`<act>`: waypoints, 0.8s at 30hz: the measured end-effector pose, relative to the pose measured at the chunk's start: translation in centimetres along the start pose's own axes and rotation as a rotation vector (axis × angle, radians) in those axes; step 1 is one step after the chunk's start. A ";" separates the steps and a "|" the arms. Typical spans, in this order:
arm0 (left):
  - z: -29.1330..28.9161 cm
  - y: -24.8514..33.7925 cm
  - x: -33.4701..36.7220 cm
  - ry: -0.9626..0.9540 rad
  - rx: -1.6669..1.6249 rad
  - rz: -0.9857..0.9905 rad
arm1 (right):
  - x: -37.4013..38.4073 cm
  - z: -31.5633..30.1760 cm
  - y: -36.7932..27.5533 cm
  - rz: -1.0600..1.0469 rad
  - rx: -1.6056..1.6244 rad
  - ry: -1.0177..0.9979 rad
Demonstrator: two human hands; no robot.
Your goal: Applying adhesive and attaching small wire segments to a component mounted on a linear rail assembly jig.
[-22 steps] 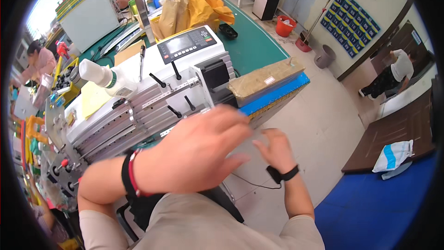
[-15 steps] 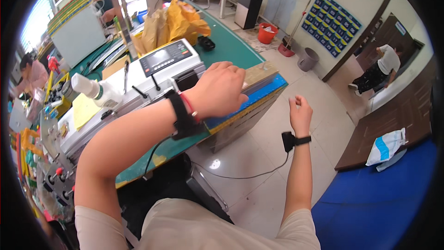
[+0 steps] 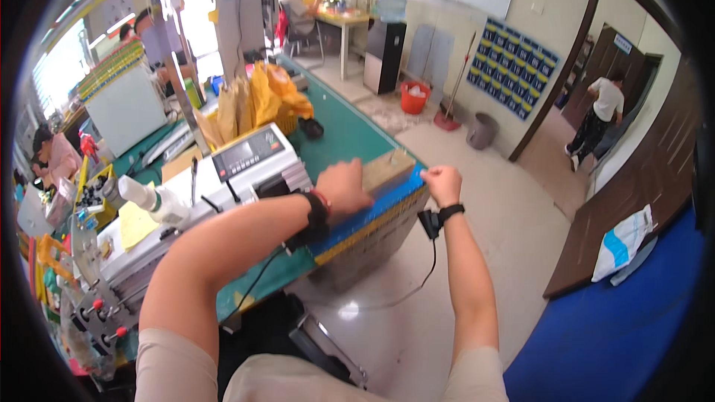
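brown block (image 3: 387, 170) obstructs, room above green tabletop (image 3: 351, 128) beyond

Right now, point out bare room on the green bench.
Free: the green benchtop between the small black object and brown block. Crowded: beside the block, where the left hand is, and leftward, with control panel, white bottle and yellow paper.

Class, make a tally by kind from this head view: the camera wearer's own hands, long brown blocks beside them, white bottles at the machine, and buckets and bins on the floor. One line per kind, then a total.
Own hands: 2, left hand and right hand
Long brown block: 1
White bottle: 1
Red bucket: 1
Grey bin: 1
Total: 6
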State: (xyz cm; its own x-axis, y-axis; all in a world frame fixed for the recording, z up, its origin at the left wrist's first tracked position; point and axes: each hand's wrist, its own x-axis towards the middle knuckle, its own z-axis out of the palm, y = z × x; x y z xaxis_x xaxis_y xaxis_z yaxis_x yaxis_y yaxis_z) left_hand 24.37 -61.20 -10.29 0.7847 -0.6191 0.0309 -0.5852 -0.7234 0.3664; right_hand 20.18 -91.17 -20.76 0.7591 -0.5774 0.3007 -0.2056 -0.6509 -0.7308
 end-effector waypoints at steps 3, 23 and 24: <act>-0.2 0.8 -0.9 -0.007 0.015 -0.011 | -0.5 1.0 1.9 0.043 0.107 0.073; 1.5 0.7 -0.8 -0.010 0.015 0.025 | -6.3 -14.5 12.7 0.270 0.855 0.117; 1.4 0.4 -0.7 -0.031 0.026 0.032 | -7.2 -15.0 13.3 0.269 0.866 0.154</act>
State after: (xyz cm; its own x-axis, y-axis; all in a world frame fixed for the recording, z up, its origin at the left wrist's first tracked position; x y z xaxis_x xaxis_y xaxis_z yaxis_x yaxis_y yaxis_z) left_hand 23.32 -61.50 -11.51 0.7588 -0.6512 0.0135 -0.6156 -0.7102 0.3416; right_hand 2.70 -103.01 -23.46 0.6493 -0.7555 0.0871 0.2183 0.0754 -0.9730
